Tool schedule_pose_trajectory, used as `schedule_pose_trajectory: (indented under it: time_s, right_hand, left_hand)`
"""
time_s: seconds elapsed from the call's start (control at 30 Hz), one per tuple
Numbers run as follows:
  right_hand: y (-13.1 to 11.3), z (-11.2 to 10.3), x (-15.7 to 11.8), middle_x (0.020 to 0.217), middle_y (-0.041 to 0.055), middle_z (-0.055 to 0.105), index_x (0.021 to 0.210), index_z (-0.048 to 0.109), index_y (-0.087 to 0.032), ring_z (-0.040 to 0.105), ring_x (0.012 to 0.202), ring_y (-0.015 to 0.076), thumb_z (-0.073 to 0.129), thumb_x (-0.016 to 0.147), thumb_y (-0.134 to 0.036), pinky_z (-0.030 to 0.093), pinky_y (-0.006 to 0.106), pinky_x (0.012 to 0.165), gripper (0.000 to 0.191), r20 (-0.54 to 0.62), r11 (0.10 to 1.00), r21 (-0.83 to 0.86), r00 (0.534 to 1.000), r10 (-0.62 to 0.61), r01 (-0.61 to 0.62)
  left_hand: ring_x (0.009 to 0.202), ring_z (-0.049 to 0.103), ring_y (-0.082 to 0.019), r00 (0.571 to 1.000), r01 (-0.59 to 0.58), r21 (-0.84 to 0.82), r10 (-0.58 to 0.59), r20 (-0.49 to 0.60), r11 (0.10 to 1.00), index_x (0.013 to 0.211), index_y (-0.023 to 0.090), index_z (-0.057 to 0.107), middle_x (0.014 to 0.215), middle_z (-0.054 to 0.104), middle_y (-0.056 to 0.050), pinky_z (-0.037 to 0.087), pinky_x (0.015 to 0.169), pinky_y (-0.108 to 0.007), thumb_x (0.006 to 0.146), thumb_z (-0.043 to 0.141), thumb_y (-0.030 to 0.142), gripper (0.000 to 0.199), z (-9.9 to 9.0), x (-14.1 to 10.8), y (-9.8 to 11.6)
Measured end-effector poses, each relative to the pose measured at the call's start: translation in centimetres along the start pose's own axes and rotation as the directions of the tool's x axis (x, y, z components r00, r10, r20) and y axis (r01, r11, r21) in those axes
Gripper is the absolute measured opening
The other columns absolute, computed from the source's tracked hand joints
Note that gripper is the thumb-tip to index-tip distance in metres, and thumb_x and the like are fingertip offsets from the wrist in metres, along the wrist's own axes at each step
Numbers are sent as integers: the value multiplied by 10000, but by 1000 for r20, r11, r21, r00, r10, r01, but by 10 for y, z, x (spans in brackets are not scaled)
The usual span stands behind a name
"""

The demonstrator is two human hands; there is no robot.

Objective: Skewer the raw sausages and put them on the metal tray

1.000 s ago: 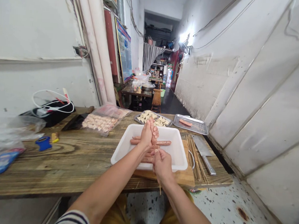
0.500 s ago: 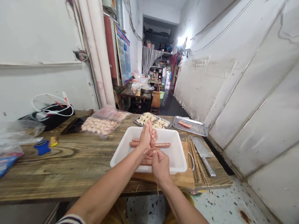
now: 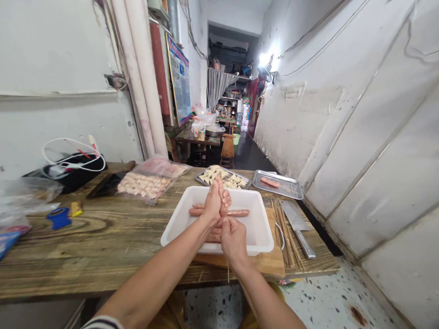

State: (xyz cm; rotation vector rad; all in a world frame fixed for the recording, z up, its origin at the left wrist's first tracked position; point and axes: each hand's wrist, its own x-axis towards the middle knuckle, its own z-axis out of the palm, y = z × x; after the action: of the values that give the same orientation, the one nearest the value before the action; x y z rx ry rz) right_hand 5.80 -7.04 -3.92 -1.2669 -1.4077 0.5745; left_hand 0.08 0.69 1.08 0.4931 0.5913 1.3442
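From my remote station I logged the left hand [image 3: 213, 202] closed narrow around a pink sausage [image 3: 239, 213] lying inside a white plastic tub [image 3: 265, 232]. The sausage's long axis ran crosswise, left to right in the view, and both ends showed past the fingers. The right hand [image 3: 234, 241] was pinched narrow just below the left hand, on the side toward the camera. A thin bamboo skewer [image 3: 228, 273] ran down from it past the tub's near rim; the fingers hid its upper end, so I could not confirm where that end sat. The left hand was the nearer to that sausage, while the right hand lay closer to 2 more sausages [image 3: 214, 237] beneath the wrists. The tub stood on a wooden chopping board [image 3: 269, 264] on a plank table [image 3: 68, 254]. To the right lay a bundle of skewers [image 3: 288, 233] and a cleaver [image 3: 294, 215], and beyond them a steel tray [image 3: 285, 189] holding 1 sausage.
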Motion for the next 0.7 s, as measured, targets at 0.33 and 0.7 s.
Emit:
schedule_pose_trajectory:
  time_s: [0.33,0.7]
  right_hand:
    - [-3,0,4,588,40,592,604,509,-202,546,601,178,357,835,-233,404,252,548,279,28,999,-48,999,22,-21]
    - [-5,-31,7,539,11,586,668,602,-186,544,525,164,413,857,-229,361,240,519,271,270,987,-147,963,-22,64]
  left_hand:
    - [296,281,-47,997,-74,4,74,8,997,839,213,468,473,359,86,218,314,-155,791,502,619,410,-5,8,-5]
    - [312,315,-53,997,-83,-72,82,-5,994,790,203,447,482,360,82,247,328,-165,804,475,622,420,-11,12,-4]
